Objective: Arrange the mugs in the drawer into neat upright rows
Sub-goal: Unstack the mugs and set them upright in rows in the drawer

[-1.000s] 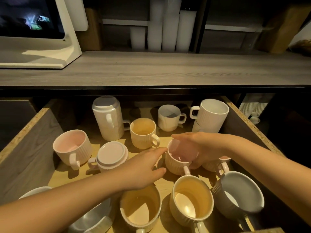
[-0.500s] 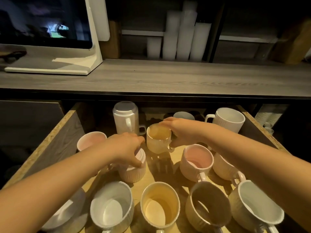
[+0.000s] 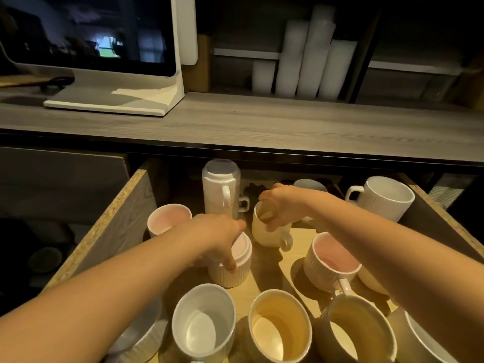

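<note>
In the open drawer [image 3: 123, 208] at frame centre, the left hand [image 3: 217, 239] grips an upturned pink mug [image 3: 233, 265] by its base, while the right hand [image 3: 280, 205] pinches the rim of a cream mug [image 3: 269, 234], upright mugs lining the bottom edge.

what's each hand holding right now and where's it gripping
The right hand grips the cream mug by its rim, fingers hooked over the top edge. The left hand clasps the upside-down pink mug around its upturned base.
</note>
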Available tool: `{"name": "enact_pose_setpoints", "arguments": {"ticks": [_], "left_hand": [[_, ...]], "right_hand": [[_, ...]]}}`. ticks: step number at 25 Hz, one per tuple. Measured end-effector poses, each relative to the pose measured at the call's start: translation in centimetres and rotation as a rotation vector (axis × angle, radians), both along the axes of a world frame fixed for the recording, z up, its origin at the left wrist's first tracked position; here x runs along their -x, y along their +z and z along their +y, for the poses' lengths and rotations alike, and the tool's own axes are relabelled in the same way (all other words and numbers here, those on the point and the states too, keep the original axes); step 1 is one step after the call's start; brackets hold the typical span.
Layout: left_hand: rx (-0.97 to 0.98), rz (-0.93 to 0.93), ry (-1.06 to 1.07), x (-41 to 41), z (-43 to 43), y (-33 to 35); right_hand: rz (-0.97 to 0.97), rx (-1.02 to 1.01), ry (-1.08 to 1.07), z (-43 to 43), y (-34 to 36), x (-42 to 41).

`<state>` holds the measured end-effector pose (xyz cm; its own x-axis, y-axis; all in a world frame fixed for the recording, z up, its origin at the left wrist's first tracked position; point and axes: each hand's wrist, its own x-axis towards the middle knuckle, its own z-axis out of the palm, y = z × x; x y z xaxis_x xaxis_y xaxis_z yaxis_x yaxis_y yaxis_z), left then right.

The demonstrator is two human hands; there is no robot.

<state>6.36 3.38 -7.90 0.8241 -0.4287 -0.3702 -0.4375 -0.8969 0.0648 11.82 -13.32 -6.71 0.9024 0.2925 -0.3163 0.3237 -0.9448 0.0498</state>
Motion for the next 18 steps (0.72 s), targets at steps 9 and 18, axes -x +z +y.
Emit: {"name": "enact_pose_setpoints", "arguments": {"ticks": [9, 18], "left_hand": [[-0.055, -0.063, 0.005, -0.2, 0.2, 0.9], [-0.068, -0.031, 0.023, -0.5, 0.2, 0.7]], "right_hand": [[-0.061, -0.045, -0.076, 0.7, -0.3, 3.4], [-0.016, -0.03, -0.036, 2.0, -0.2, 6.0]]}}
